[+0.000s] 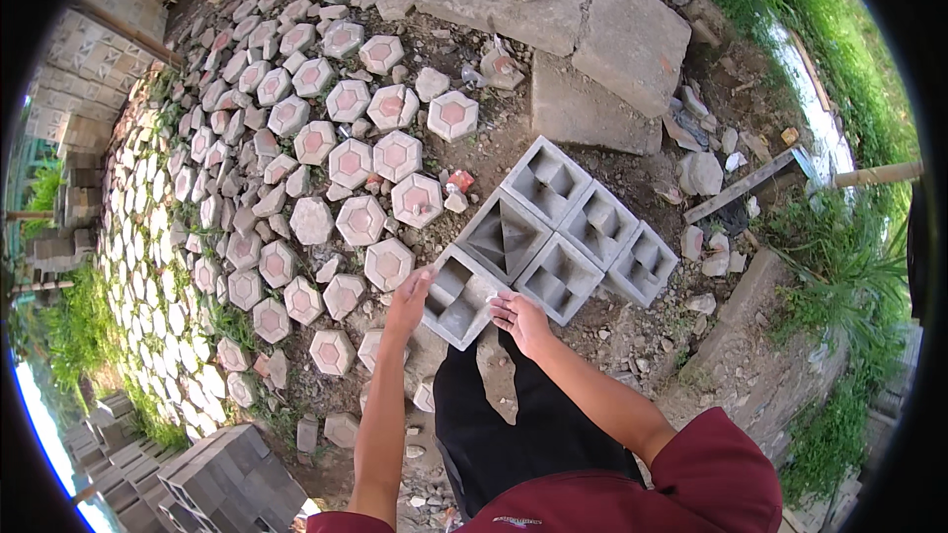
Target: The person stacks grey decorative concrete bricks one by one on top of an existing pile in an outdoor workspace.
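Outdoor yard, rough dirt ground (647, 345) w/ rubble, grass (829, 301) along the R side. Big field of hex pavers (397, 156), pale w/ pinkish centres, takes up most of the L. Broken concrete slabs (494, 5) up top, one loose paver sitting on them. Stack of grey blocks (232, 482) at lower L.

Mid-pic: cluster of five hollow grey blocks (560, 279), open faces up, set close together on a slant. Sixth one, the near block (456, 318), is at the cluster's lower L end, right in front of the person's legs; can't tell if it's on the ground or slightly raised.

L hand (406, 300) is on its L rim, fingers close together; R hand (521, 324) at its R edge, fingers curled. Can't tell if either has a firm grip.

Step in hand, prob.: positioning or taking up that block, two-handed. Next move calls for even hold both sides, block level, no knocking the neighbours' rims.

Smallest: red scrap (460, 181), just beside a paver.
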A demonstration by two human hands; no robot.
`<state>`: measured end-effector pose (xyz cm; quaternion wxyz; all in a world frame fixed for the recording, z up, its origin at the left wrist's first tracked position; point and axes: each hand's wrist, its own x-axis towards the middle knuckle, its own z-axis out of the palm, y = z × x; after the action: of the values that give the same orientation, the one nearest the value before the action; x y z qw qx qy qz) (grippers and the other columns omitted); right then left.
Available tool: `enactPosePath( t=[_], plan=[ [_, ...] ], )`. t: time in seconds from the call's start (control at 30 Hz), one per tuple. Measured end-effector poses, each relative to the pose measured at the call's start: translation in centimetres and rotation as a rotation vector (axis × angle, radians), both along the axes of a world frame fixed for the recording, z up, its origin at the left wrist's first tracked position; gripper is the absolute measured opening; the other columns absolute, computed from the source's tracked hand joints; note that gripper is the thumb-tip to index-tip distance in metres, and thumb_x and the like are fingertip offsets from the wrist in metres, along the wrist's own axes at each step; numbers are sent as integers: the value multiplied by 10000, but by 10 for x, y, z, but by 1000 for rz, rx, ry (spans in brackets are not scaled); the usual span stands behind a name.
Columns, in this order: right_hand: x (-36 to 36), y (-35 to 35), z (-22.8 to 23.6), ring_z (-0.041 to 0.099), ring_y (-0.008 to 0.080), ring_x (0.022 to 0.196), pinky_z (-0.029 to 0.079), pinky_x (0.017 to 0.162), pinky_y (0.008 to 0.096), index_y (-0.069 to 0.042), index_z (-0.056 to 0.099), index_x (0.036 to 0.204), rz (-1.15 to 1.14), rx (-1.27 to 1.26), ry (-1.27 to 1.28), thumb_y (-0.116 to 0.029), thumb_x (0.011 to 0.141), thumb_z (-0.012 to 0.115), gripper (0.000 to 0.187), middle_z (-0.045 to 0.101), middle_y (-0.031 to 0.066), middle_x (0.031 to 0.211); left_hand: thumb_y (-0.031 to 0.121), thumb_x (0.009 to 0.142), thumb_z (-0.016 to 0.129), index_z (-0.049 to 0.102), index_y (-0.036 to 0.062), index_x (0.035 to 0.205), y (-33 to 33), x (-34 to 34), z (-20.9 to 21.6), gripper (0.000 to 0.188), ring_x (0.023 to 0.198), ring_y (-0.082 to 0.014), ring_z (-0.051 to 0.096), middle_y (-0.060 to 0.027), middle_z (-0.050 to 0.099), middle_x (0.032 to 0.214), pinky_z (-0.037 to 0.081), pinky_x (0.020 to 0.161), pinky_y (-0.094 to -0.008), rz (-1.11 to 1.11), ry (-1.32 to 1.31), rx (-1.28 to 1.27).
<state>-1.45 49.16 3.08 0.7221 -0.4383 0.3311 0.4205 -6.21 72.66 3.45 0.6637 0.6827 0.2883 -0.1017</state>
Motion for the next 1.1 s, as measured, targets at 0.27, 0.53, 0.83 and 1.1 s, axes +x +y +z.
enactPosePath(
  t=[0.27, 0.53, 0.83, 1.1],
  plan=[
    [-25, 48, 122, 594, 192, 798, 468, 734, 346, -31, 556, 1035, 418, 182, -31, -147, 850, 438, 248, 624, 78, 885, 259, 947, 459, 555, 23, 1148, -28, -186, 118, 325, 1011, -186, 550, -134, 612, 1059, 408, 895, -316, 452, -77, 322],
    [-74, 95, 159, 582, 192, 747, 471, 709, 343, -56, 588, 962, 716, 183, -82, -176, 840, 492, 196, 626, 59, 839, 227, 933, 480, 577, 14, 1119, -86, -347, 174, 298, 920, -177, 577, -100, 621, 997, 436, 817, -294, 967, -53, 411],
    [-287, 129, 172, 572, 160, 738, 470, 681, 309, -69, 583, 987, 1011, 230, -138, -216, 845, 509, 217, 609, 26, 816, 254, 930, 505, 582, 24, 1113, -241, -545, 191, 304, 891, -142, 562, -47, 618, 972, 458, 772, -294, 1379, -169, 576],
    [-532, 58, 187, 586, 184, 761, 479, 710, 314, -40, 577, 1031, 1626, 359, -19, -248, 882, 501, 267, 622, 62, 856, 283, 942, 457, 587, 72, 1120, -369, -679, 185, 305, 970, -142, 582, -33, 620, 1071, 454, 777, -295, 1973, -87, 253]
  ],
)
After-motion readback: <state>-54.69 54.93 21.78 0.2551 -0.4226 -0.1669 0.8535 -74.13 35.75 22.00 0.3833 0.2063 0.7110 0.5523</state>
